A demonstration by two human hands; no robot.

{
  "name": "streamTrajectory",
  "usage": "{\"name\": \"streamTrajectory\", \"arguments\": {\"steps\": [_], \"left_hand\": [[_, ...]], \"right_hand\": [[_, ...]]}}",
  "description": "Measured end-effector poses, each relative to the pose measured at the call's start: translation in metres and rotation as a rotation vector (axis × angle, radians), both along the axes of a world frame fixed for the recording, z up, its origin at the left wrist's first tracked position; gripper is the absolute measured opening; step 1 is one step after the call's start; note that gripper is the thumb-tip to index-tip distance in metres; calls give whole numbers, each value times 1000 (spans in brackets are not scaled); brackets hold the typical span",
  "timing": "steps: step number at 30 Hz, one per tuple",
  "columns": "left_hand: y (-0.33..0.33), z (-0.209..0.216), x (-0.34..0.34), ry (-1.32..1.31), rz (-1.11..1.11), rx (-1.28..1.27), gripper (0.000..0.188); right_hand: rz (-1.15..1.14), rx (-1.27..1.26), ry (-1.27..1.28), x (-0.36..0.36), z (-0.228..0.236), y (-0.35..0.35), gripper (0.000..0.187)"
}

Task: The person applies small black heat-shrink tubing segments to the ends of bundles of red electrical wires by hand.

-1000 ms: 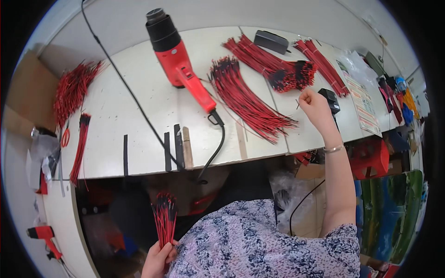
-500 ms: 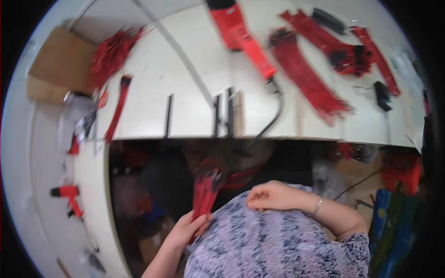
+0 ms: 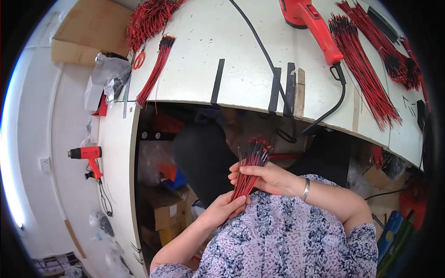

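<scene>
In front of my lap, over a patterned shirt, I hold a bundle of thin red and black wires (image 3: 256, 150). My left hand (image 3: 224, 209) is closed around the lower red part of the bundle. Higher up, my right hand (image 3: 274, 179) is wrapped around it, the thumb lying across the front and the fingers behind. Black lengths with small red tips fan out above the right hand. The bundle's lower end is hidden by my left hand.
Across the white table (image 3: 185, 83) lie a smaller wire bundle (image 3: 156, 69), a tangled red wire heap (image 3: 150, 21), a long bundle (image 3: 364, 69) and a red heat gun (image 3: 320, 34) with a black cord. Another red heat gun (image 3: 91, 155) is at left, near a cardboard box (image 3: 90, 28).
My right hand, apart from the bundle before, has come left and closed around its upper part. My left hand has brought the bundle rightward. The view has shifted, and the table sits higher in it.
</scene>
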State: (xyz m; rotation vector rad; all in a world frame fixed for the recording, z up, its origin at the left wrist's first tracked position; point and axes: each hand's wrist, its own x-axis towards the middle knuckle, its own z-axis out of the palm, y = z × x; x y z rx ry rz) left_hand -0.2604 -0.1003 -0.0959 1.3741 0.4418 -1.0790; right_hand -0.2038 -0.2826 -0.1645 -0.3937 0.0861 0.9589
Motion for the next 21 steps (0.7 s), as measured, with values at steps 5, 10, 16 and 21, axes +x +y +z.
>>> {"name": "streamTrajectory", "arguments": {"steps": [5, 10, 16, 21], "left_hand": [[5, 0, 9, -125, -197, 49, 26], [-6, -14, 31, -177, -85, -85, 30], [-13, -35, 37, -14, 5, -264, 23], [-21, -23, 40, 50, -1, -270, 20]], "right_hand": [[-36, -35, -44, 0, -3, 0, 32], [140, -84, -96, -4, -8, 3, 35], [150, -143, -120, -6, -16, -4, 45], [0, 160, -26, -6, -38, -27, 58]]}}
